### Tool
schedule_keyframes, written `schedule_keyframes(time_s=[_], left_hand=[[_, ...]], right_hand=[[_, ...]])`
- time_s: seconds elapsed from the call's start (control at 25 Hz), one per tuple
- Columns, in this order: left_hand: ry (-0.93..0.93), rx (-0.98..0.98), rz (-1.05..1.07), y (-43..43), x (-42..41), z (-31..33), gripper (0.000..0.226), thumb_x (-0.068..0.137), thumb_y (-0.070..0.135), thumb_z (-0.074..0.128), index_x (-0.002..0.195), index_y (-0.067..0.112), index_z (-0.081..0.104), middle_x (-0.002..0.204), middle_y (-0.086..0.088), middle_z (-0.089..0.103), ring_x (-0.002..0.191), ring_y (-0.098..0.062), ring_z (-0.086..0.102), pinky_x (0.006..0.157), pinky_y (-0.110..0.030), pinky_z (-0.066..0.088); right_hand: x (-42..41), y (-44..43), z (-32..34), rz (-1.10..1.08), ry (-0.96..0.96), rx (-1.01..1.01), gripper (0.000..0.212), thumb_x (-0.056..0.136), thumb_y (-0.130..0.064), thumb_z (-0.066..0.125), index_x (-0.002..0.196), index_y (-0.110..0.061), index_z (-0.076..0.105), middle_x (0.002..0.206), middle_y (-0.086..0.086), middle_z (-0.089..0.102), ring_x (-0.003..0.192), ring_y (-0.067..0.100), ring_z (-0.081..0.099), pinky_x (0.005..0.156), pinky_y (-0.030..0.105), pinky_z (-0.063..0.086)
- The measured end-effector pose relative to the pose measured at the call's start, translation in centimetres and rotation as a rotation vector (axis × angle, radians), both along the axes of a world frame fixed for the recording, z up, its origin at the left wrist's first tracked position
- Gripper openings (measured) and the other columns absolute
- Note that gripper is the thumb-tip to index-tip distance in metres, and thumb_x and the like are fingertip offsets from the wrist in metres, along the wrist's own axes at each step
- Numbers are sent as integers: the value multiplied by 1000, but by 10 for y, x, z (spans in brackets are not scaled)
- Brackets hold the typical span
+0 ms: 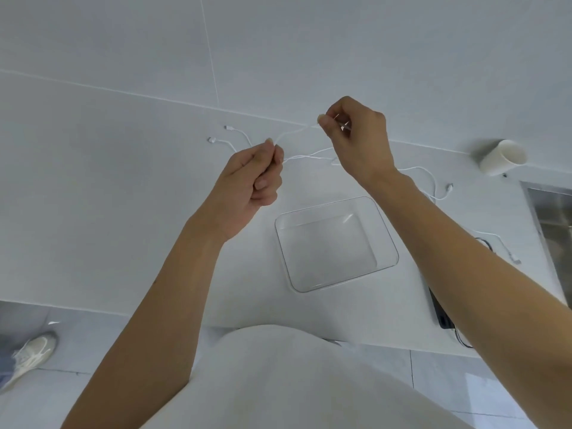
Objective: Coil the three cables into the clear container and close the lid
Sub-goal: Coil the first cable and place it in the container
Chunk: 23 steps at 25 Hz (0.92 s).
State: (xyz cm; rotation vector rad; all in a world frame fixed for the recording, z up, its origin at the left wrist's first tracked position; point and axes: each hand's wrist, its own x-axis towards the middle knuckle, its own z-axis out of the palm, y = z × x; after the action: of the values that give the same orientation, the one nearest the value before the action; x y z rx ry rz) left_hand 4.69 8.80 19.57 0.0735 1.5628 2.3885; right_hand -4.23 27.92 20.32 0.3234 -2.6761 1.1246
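Both my hands are raised above the white counter (123,212). My left hand (250,184) pinches a thin white cable (291,133) between thumb and forefinger. My right hand (356,137) pinches the same cable a short way to the right, and the stretch between them runs taut. More white cable (309,155) trails below the hands. Two plug ends (229,127) lie on the counter to the left. Another white cable (433,181) loops on the counter to the right. The clear container (383,230) sits open and empty below my hands. I see no lid.
A white paper cup (503,157) lies on its side at the back right. A metal sink (554,218) is at the far right. A dark flat object (441,311) and a further white cable end (513,258) lie by my right forearm. Someone's shoe (31,354) is on the floor at left.
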Motion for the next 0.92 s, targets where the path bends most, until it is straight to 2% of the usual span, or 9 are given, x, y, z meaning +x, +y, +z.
schedule_keyframes(time_s=[0.24, 0.36, 0.44, 0.52, 0.6, 0.64, 0.8, 0.92], left_hand=[[-5, 170, 53, 43, -4, 18, 30, 105, 27, 33, 89, 17, 55, 55, 11, 38, 43, -2, 25, 41, -17, 18], [15, 265, 118, 67, -13, 25, 28, 106, 24, 34, 94, 14, 57, 65, 8, 53, 46, -3, 34, 43, -14, 30], [22, 324, 146, 80, -19, 31, 27, 106, 21, 34, 96, 11, 58, 80, 3, 67, 55, -5, 52, 53, -15, 45], [16, 416, 166, 92, -27, 36, 28, 105, 20, 35, 99, 7, 59, 101, -8, 73, 81, -12, 70, 74, -21, 56], [22, 504, 207, 101, -37, 39, 31, 105, 19, 35, 104, 0, 60, 115, -20, 69, 108, -26, 68, 94, -30, 53], [29, 522, 233, 104, -42, 40, 33, 105, 19, 36, 107, -3, 60, 119, -23, 67, 113, -30, 65, 99, -33, 51], [85, 425, 289, 112, -58, 42, 38, 106, 24, 34, 121, -4, 56, 126, -21, 63, 121, -29, 61, 104, -35, 47], [94, 323, 345, 114, -65, 46, 39, 106, 25, 35, 123, -3, 56, 128, -20, 61, 120, -29, 61, 105, -37, 47]], right_hand=[[8, 41, -9, 34, -42, 59, 23, 95, -41, 57, 86, -20, 63, 67, -5, 61, 59, 9, 52, 63, 32, 47], [17, 59, -14, 78, -55, 79, 23, 97, -41, 54, 81, -25, 58, 66, -3, 62, 56, 8, 51, 59, 29, 44], [23, 68, -16, 112, -66, 67, 25, 98, -42, 53, 82, -24, 59, 66, 0, 64, 58, 15, 57, 59, 34, 50], [30, 76, -17, 141, -78, 33, 25, 98, -41, 53, 83, -24, 62, 62, -3, 61, 62, 21, 62, 63, 38, 54], [34, 83, -16, 183, -86, 5, 22, 97, -40, 55, 82, -26, 63, 56, -10, 56, 63, 22, 65, 63, 38, 55], [36, 85, -14, 204, -88, -4, 20, 97, -39, 56, 81, -28, 62, 54, -12, 53, 64, 22, 66, 62, 38, 55], [40, 91, -1, 237, -69, -44, 18, 97, -37, 57, 86, -27, 66, 49, -10, 49, 61, 23, 64, 64, 38, 54], [42, 96, 9, 258, -76, -25, 17, 96, -38, 61, 87, -25, 68, 50, -8, 50, 51, 12, 51, 58, 30, 48]])
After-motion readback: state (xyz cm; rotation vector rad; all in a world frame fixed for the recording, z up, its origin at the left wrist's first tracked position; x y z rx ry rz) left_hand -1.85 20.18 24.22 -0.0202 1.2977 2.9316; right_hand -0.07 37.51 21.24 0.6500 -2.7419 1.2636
